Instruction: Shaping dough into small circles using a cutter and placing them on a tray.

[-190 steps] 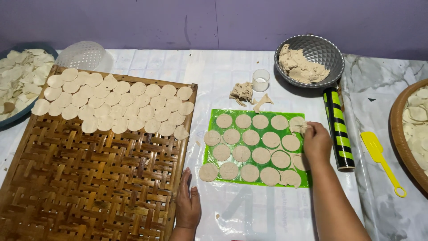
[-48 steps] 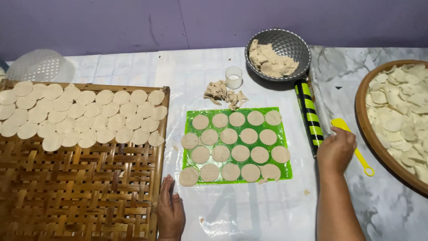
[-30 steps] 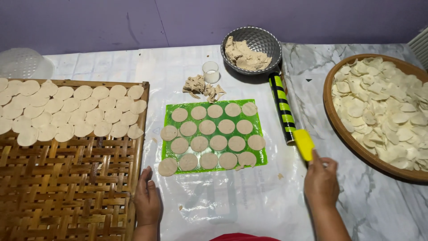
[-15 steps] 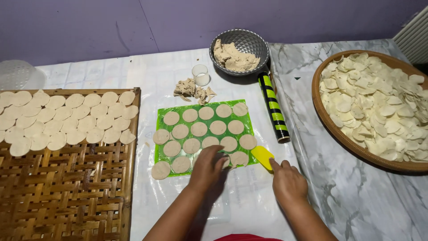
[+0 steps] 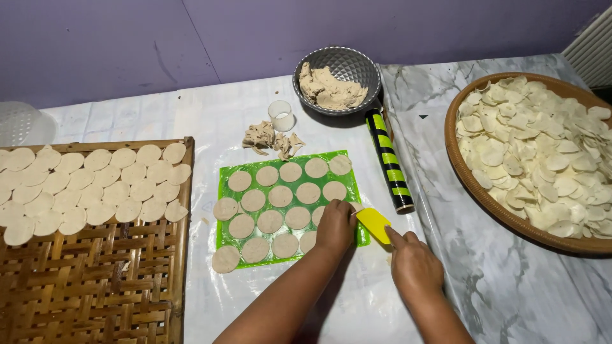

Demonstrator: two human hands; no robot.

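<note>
**Lifting thin dough rounds off the green mat with a yellow scraper**

Left hand [image 5: 336, 227] lies flat, fingers together, pressing on the lower right corner of the green mat [image 5: 226, 179]; it holds nothing, just pins the mat and covers a round or two. Right hand [image 5: 414, 267] is closed around the handle of the yellow scraper [image 5: 373, 224], index finger extended along it. Blade edge sits at the mat's right edge, just beside the left fingertips.

Dough rounds [image 5: 280, 195] sit in rows on the mat, a few overhanging its left edge onto the white plastic sheet [image 5: 210, 121]. Judgement on handling:
- light, very thin, soft and limp; likely to stretch or tear if pinched
- probably slightly tacky on the mat, so a blade slid flat under the edge looks safer than fingertips
- support the whole disc once lifted, no dangling from one side
- the mat itself is flexible and would slide on the plastic unless held down

Around it: woven bamboo tray [image 5: 95, 299] to the left, its upper part covered with overlapping rounds. Dough scraps [image 5: 271, 138] and a small clear ring cutter [image 5: 281, 115] above the mat. Metal bowl [image 5: 338, 60] of dough lump at the top. Striped black-and-green rolling pin [image 5: 389, 159] just right of the mat. Round basket [image 5: 472, 185] of curled dried rounds on the marbled surface, far right.
</note>
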